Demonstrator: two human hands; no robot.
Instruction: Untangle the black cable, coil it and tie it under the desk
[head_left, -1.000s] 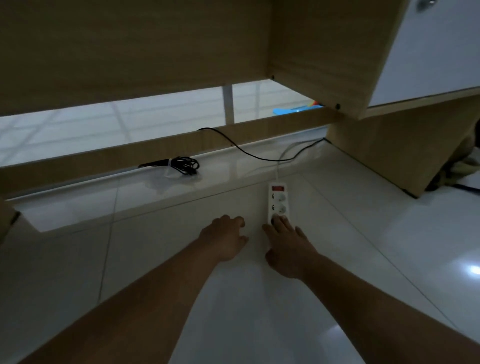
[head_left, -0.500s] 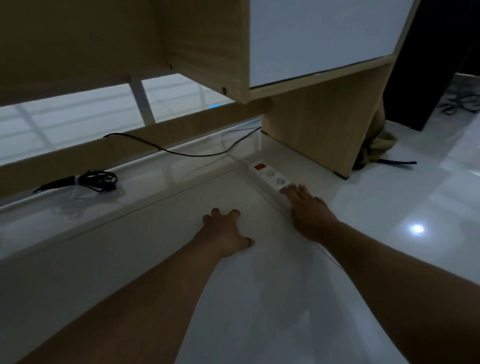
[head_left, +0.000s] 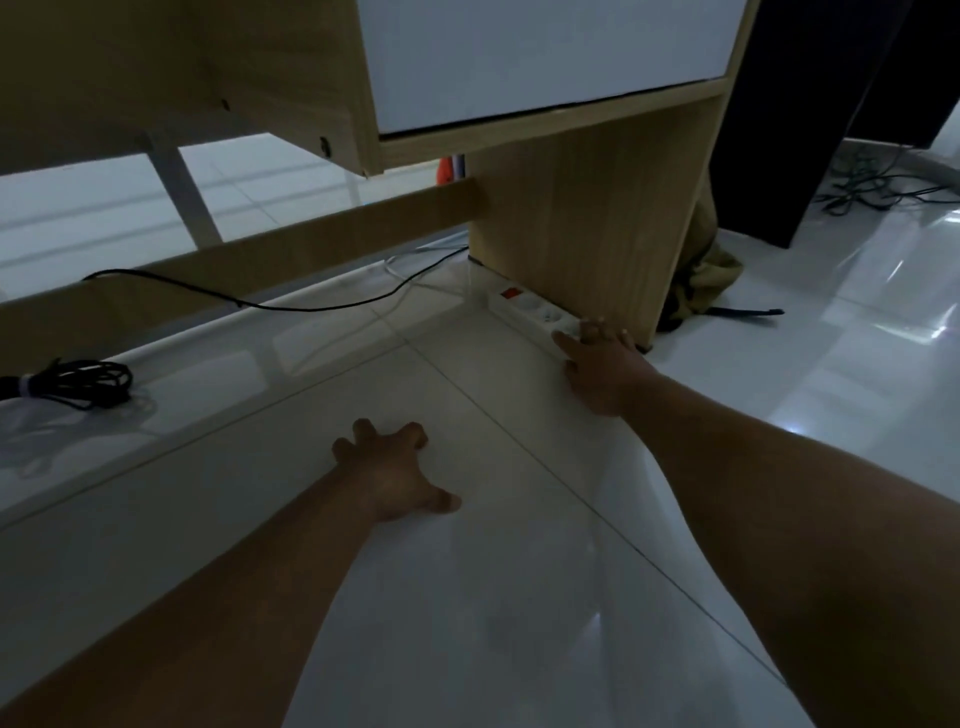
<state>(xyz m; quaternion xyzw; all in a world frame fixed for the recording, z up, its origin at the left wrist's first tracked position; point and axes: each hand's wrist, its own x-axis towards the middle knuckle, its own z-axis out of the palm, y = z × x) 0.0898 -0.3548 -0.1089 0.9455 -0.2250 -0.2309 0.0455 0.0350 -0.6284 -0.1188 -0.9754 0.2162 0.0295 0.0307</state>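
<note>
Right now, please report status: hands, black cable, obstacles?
Left hand flat on floor, empty. Right hand on power strip by desk panel. Black cable coiled, tied, lying apart at left. Nothing blocks it.

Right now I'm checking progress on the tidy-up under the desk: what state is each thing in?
black cable: coiled, tied with a white band, lying on the floor
power strip: against the desk's side panel, sockets empty
left hand: spread flat on the floor
right hand: resting on the strip's near end
</note>
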